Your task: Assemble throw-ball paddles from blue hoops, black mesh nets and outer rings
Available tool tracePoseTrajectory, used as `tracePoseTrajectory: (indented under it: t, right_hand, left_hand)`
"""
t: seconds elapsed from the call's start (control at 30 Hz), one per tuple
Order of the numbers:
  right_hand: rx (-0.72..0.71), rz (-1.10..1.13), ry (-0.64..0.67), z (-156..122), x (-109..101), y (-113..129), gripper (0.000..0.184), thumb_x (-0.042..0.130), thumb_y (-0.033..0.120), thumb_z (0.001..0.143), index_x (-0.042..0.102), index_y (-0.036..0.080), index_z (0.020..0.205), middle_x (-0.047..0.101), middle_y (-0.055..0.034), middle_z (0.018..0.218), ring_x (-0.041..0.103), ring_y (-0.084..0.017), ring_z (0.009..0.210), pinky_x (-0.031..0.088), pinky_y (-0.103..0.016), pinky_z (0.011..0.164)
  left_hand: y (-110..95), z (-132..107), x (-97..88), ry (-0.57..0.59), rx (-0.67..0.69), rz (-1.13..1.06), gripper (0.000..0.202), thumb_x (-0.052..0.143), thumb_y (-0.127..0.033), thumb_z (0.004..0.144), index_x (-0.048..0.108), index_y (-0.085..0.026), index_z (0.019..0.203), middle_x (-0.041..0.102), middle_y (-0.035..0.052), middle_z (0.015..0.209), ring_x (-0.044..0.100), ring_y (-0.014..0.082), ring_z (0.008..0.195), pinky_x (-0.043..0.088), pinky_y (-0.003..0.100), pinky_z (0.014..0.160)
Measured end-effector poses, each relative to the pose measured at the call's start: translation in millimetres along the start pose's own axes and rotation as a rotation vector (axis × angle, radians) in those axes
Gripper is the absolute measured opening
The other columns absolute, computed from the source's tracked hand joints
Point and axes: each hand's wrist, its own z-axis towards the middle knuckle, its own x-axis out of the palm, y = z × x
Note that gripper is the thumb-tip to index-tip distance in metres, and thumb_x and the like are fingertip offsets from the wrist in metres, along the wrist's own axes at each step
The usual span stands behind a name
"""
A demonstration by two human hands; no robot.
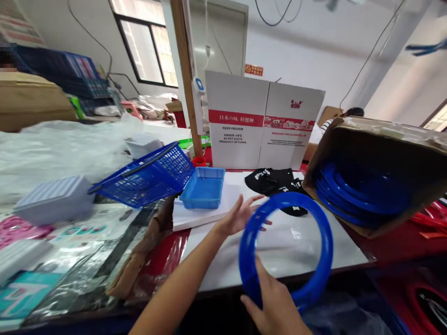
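Observation:
A glossy blue plastic ring is held up over the front edge of the white work surface. My right hand grips its lower left part, fingers through the hole and thumb outside. My left hand is just left of the ring, fingers spread; its fingertips pass behind the ring's rim, and I cannot make out whether they touch it. Behind the ring lie flat black pieces with white print, partly covered by it. More blue rings are stacked inside an open cardboard box at right.
A light blue tray sits on a white stack left of my hands, beside a tilted dark blue basket. A white printed carton stands upright at the back. Plastic-wrapped packs cover the left side. Red items lie far right.

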Motion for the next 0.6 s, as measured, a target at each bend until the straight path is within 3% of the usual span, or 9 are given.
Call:
tracePoseTrajectory:
  t: [0.1, 0.13, 0.2, 0.27, 0.37, 0.4, 0.47, 0.53, 0.6]
  right_hand:
    - [0.114, -0.108, 0.401, 29.9, -19.1, 14.7, 0.090, 0.069, 0.037, 0.091, 0.025, 0.019, 0.168, 0.071, -0.0203, 0.136, 0.071, -0.042, 0.120, 0.058, -0.054, 0.100]
    - [0.092, -0.107, 0.456, 39.2, -32.6, 17.6, 0.091, 0.072, 0.041, 0.091, 0.029, 0.017, 0.167, 0.072, -0.0205, 0.135, 0.071, -0.041, 0.119, 0.057, -0.052, 0.100]
    - [-0.023, -0.105, 0.458, 60.4, -67.5, 13.1, 0.065, 0.069, 0.049, 0.094, 0.058, 0.021, 0.151, 0.074, -0.0164, 0.132, 0.071, -0.038, 0.121, 0.054, -0.048, 0.104]
    - [-0.092, -0.059, 0.346, 89.0, -105.0, -8.1, 0.040, 0.061, 0.049, 0.099, 0.074, 0.027, 0.129, 0.080, -0.0083, 0.120, 0.075, -0.029, 0.107, 0.055, -0.040, 0.099]
    - [-0.040, -0.129, -0.033, 141.7, -144.4, -67.4, 0.032, 0.052, 0.043, 0.103, 0.077, 0.027, 0.117, 0.080, -0.0067, 0.111, 0.073, -0.022, 0.095, 0.054, -0.033, 0.088]
    - [0.019, -0.195, -0.141, 158.2, -150.2, -91.5, 0.029, 0.054, 0.038, 0.102, 0.077, 0.024, 0.110, 0.080, -0.0071, 0.102, 0.071, -0.021, 0.090, 0.053, -0.032, 0.084]
    - [0.116, -0.333, -0.206, 183.7, -151.5, -138.6, 0.016, 0.063, 0.030, 0.093, 0.075, 0.020, 0.094, 0.075, -0.0056, 0.082, 0.066, -0.020, 0.077, 0.050, -0.029, 0.073]
    - [0.160, -0.349, -0.227, 197.2, -145.5, -176.0, 0.011, 0.063, 0.023, 0.089, 0.071, 0.018, 0.082, 0.073, -0.0071, 0.079, 0.064, -0.020, 0.076, 0.049, -0.030, 0.073]
    - [0.165, -0.329, -0.243, 200.4, -141.6, -198.8, 0.014, 0.058, 0.022, 0.091, 0.068, 0.019, 0.081, 0.074, -0.0091, 0.086, 0.066, -0.021, 0.084, 0.050, -0.032, 0.080]
  left_hand:
    - [-7.7, -10.7, -12.3, -0.174, 0.022, 0.101, 0.092, 0.076, -0.069, 0.075, 0.045, -0.023, 0.147, 0.066, 0.0192, 0.136, 0.075, 0.0235, 0.083, 0.058, 0.036, 0.074]
    - [-9.2, -11.2, -16.9, -0.215, -0.007, 0.160, 0.086, 0.081, -0.057, 0.073, 0.048, -0.020, 0.144, 0.070, 0.0176, 0.127, 0.072, 0.0186, 0.073, 0.057, 0.032, 0.069]
    - [-8.9, -8.6, -24.8, -0.290, -0.094, 0.367, 0.069, 0.078, -0.042, 0.078, 0.054, -0.015, 0.137, 0.075, 0.0134, 0.111, 0.066, 0.0139, 0.063, 0.057, 0.029, 0.063]
    - [-3.9, -4.1, -28.6, -0.371, -0.167, 0.701, 0.048, 0.066, -0.033, 0.087, 0.059, -0.013, 0.131, 0.075, 0.0106, 0.102, 0.068, 0.0168, 0.068, 0.059, 0.031, 0.067]
    - [8.0, 1.3, -25.4, -0.483, -0.173, 1.100, 0.036, 0.057, -0.023, 0.090, 0.064, -0.012, 0.123, 0.071, 0.0146, 0.112, 0.071, 0.0270, 0.098, 0.058, 0.040, 0.089]
    - [11.6, 2.2, -23.1, -0.503, -0.172, 1.145, 0.036, 0.056, -0.021, 0.090, 0.064, -0.012, 0.124, 0.069, 0.0172, 0.118, 0.069, 0.0305, 0.107, 0.055, 0.044, 0.097]
    - [17.0, 2.9, -19.2, -0.506, -0.185, 1.233, 0.039, 0.054, -0.020, 0.091, 0.062, -0.012, 0.128, 0.064, 0.0194, 0.124, 0.065, 0.0337, 0.114, 0.051, 0.049, 0.102]
    - [19.9, 3.1, -17.7, -0.462, -0.170, 1.401, 0.042, 0.052, -0.018, 0.092, 0.061, -0.013, 0.132, 0.065, 0.0178, 0.119, 0.064, 0.0330, 0.112, 0.052, 0.049, 0.101]
    - [21.8, 3.7, -18.9, -0.383, -0.106, 1.576, 0.044, 0.051, -0.016, 0.091, 0.063, -0.015, 0.133, 0.065, 0.0164, 0.117, 0.061, 0.0323, 0.114, 0.052, 0.048, 0.102]
